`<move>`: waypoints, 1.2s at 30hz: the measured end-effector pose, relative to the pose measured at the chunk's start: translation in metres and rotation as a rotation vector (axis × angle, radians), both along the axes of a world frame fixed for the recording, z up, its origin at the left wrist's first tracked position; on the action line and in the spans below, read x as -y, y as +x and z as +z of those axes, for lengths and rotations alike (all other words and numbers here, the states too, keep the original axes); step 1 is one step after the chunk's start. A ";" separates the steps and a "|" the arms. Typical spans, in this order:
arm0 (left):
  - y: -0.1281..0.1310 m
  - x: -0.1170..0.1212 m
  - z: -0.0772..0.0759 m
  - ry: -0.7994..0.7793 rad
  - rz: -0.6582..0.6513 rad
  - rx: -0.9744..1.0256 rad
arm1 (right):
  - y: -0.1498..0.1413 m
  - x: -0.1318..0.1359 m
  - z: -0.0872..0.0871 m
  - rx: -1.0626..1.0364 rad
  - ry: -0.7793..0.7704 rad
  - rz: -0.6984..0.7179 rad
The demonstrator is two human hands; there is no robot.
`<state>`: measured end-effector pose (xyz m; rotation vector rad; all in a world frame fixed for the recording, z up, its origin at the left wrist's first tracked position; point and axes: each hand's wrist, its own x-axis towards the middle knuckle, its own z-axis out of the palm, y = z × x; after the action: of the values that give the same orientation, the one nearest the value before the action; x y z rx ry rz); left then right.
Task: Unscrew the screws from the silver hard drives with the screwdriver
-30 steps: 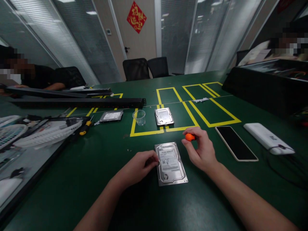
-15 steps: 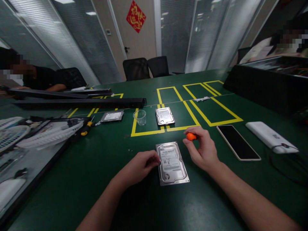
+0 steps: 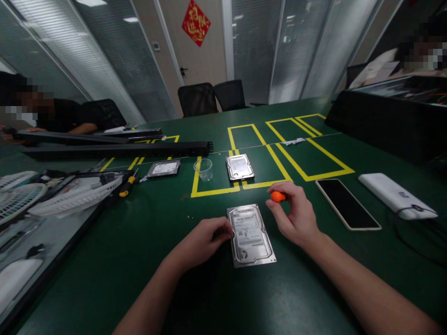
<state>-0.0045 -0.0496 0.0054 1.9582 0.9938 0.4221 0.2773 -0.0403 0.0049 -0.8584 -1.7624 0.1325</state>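
A silver hard drive (image 3: 250, 235) lies flat on the green table in front of me. My left hand (image 3: 202, 242) rests curled against the drive's left edge, fingers pressed on it. To the drive's upper right, my right hand (image 3: 295, 215) is closed round a small tool with an orange handle (image 3: 278, 196); the tool's tip is hidden. A second hard drive (image 3: 239, 167) sits farther back inside a yellow taped box, and a third drive (image 3: 163, 168) lies to the left.
A clear plastic cup (image 3: 204, 169) stands beside the second drive. A phone (image 3: 347, 204) and a white power bank (image 3: 396, 196) lie right. A yellow-handled screwdriver (image 3: 126, 185), fan grilles (image 3: 73, 193) and a long black strip (image 3: 115, 150) sit left. Other people sit at both far sides.
Both hands hold much the same pose; the view has shifted slightly, and the right hand with the orange tool sits a touch higher and to the right.
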 end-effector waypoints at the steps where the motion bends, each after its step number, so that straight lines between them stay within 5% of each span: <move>1: 0.000 0.000 0.000 0.005 0.000 -0.001 | 0.000 0.000 0.000 -0.001 -0.002 0.000; 18: 0.000 0.001 0.000 -0.009 -0.002 0.019 | 0.000 0.002 -0.003 -0.062 -0.001 0.062; 22: 0.000 0.001 0.003 -0.081 0.010 0.024 | -0.013 0.015 0.020 -0.378 -0.077 0.161; 28: 0.001 -0.001 0.001 -0.079 0.021 0.025 | -0.064 0.021 0.064 -0.847 -0.491 0.488; 36: -0.002 -0.003 -0.008 -0.070 0.014 0.062 | -0.100 0.020 0.030 -0.948 -0.660 0.728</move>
<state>-0.0068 -0.0471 -0.0025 1.8661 0.9706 0.4472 0.1771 -0.0604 0.0350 -0.4030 -1.0101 1.4144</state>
